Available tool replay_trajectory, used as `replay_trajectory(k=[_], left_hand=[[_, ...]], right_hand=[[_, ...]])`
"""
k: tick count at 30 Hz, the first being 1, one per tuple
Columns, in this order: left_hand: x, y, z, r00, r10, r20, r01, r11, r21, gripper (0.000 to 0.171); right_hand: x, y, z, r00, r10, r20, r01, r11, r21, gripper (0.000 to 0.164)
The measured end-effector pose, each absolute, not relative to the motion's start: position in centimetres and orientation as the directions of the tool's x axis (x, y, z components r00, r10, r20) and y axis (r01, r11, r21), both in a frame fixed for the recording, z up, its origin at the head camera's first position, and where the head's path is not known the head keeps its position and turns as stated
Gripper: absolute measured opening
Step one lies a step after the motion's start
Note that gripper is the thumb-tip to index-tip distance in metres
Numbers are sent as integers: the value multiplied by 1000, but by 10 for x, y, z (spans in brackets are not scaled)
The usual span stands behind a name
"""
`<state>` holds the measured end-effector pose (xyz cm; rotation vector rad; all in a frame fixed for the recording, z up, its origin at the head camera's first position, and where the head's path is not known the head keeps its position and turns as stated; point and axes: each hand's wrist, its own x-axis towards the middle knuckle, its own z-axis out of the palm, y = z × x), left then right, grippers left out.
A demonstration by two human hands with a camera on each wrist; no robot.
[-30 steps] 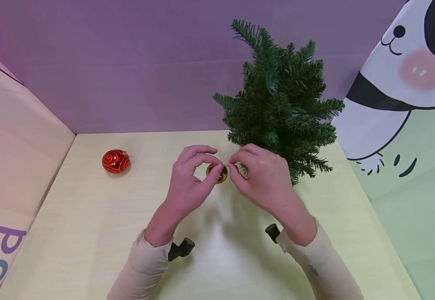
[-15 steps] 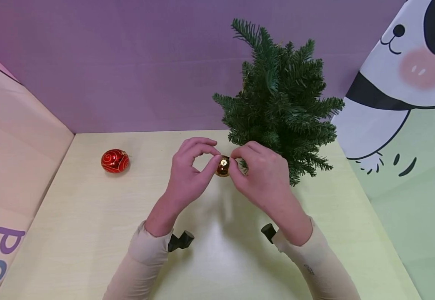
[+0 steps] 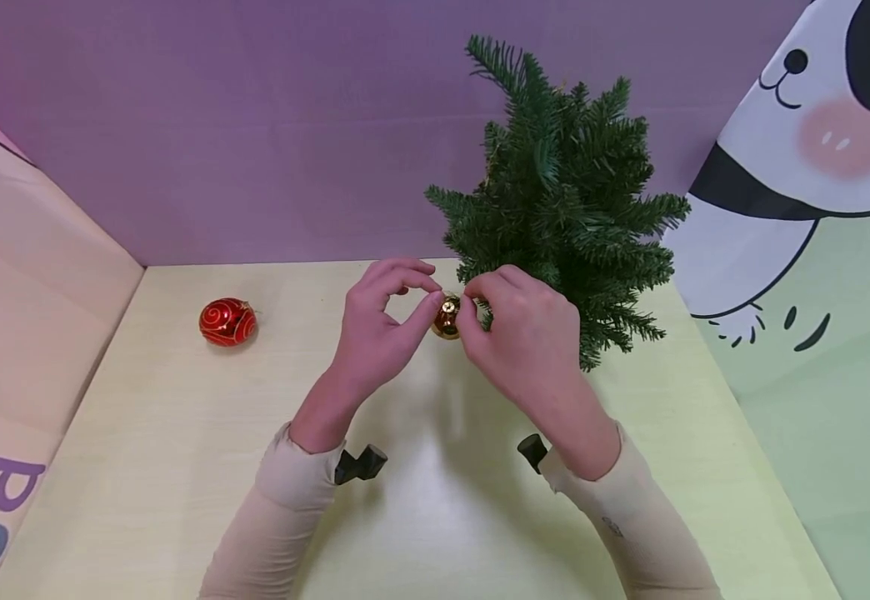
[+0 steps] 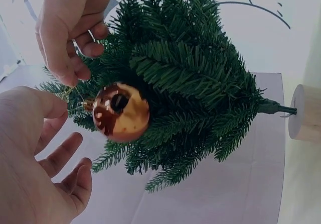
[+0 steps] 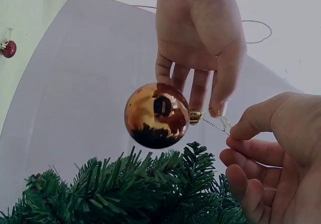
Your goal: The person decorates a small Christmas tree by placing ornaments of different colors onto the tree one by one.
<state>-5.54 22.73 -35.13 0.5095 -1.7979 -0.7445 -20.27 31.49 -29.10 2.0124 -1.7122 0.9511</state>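
Observation:
A shiny gold bauble (image 3: 447,321) hangs between my two hands in the head view, in front of the Christmas tree (image 3: 555,192). Its thin metallic hanging loop (image 5: 223,127) is stretched from the cap in the right wrist view. My right hand (image 3: 528,342) pinches the loop between thumb and index finger. On the other side, my left hand (image 3: 378,333) pinches the loop close to the cap, its other fingers spread apart. The ball (image 4: 121,112) hangs off the table, near the green branches in the left wrist view.
A red bauble with swirls (image 3: 227,322) lies on the table at the left. A small dark red bauble (image 5: 9,49) shows at the edge of the right wrist view. The tree has a wooden base (image 4: 306,112). Purple fabric (image 3: 255,133) stands behind the table.
Both hands have shifted slightly away from the body, carrying the gold bauble. The bauble, partly behind the left fingers before, now shows in the gap between the hands. The red bauble still lies on the table.

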Motion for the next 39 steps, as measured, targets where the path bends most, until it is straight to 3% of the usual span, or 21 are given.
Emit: replay_trajectory(k=[25,39], left_hand=[[-64,209,-341,-410,-641,649,-21,718,696,5],[-67,202,-342,-441,-671,596,10,660,751,5]], right_hand=[[-203,308,-287,-30,-744,668,-975,-126,-184,13],[-203,306,-290,-45,-786,616,-981,-83,-178,14]])
